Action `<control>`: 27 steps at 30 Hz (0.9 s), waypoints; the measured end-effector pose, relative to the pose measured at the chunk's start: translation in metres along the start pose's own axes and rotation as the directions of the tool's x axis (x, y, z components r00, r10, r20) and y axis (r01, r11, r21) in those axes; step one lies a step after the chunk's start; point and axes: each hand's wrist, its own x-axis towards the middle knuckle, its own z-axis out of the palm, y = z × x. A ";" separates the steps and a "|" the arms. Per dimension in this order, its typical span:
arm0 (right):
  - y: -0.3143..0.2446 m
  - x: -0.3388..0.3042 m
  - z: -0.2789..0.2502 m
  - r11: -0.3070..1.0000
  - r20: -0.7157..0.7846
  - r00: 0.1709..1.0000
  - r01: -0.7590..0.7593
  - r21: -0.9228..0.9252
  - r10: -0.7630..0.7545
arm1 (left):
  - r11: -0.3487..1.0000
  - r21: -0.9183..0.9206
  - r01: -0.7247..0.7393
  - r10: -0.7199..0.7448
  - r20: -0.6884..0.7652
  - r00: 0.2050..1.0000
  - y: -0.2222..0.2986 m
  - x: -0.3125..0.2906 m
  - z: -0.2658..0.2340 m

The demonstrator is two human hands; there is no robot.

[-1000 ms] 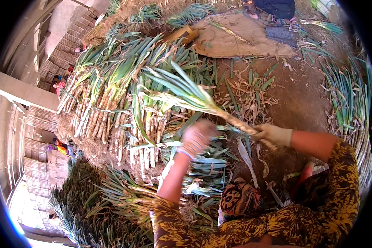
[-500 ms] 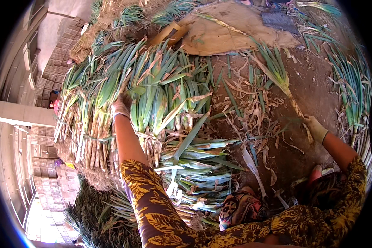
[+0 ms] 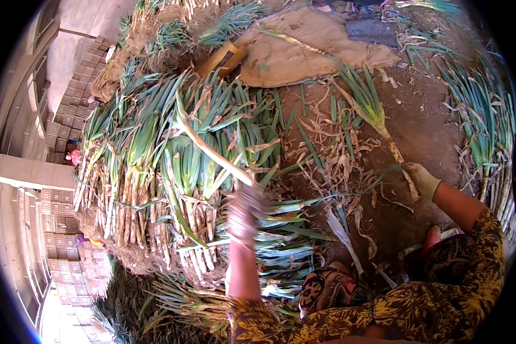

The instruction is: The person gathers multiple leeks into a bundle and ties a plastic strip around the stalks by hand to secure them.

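Note:
My right hand (image 3: 422,180), in a pale work glove, is closed around the whitish lower shaft of a leek (image 3: 378,117). Its green leaves fan out up and away to the left, over the soil. My left hand (image 3: 245,212) is smeared by motion over the middle of the leek pile. From it a long pale leek stalk (image 3: 209,150) reaches up and left, its far end bent over; the fingers around it are blurred. Under and beyond that hand lie rows of leeks (image 3: 137,178), leaves away from me and brownish white shafts toward me.
More leeks (image 3: 286,243) lie crosswise near my left knee. Dry peeled leaves (image 3: 341,155) litter the soil between my hands. A tan sheet (image 3: 309,49) is spread at the far side. Another leek row (image 3: 476,114) is at right. Stacked crates (image 3: 69,114) stand far left.
My left hand has moved from the far leek leaves back toward me and right, bringing the pale stalk along. My right hand keeps its grip on the leek. The whole view has shifted slightly.

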 end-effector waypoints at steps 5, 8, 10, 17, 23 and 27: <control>-0.007 -0.019 0.024 0.974 0.147 0.982 0.143 -0.178 -0.117 | 0.936 -0.333 0.115 0.017 0.369 0.929 -0.141 -0.007 0.010; -0.014 -0.042 0.036 0.988 0.177 0.982 0.083 -0.132 -0.059 | 0.847 -0.507 0.163 0.046 0.375 0.926 -0.177 0.043 0.007; -0.025 -0.062 0.053 0.995 0.194 0.981 0.050 -0.087 -0.032 | 0.868 -0.477 0.138 0.117 0.467 0.876 -0.171 0.057 0.034; -0.008 -0.065 0.036 0.996 0.122 0.988 0.092 0.022 -0.094 | 0.928 -0.317 0.195 -0.190 0.046 0.981 -0.222 0.133 -0.003; -0.008 -0.067 0.037 0.995 0.098 0.990 0.102 -0.009 -0.101 | 0.960 -0.269 0.076 -0.128 -0.178 0.976 -0.186 0.193 0.005; 0.001 -0.055 0.034 0.960 0.015 0.971 0.237 -0.146 -0.238 | 0.999 -0.020 -0.047 0.041 -0.242 0.969 -0.186 0.188 0.066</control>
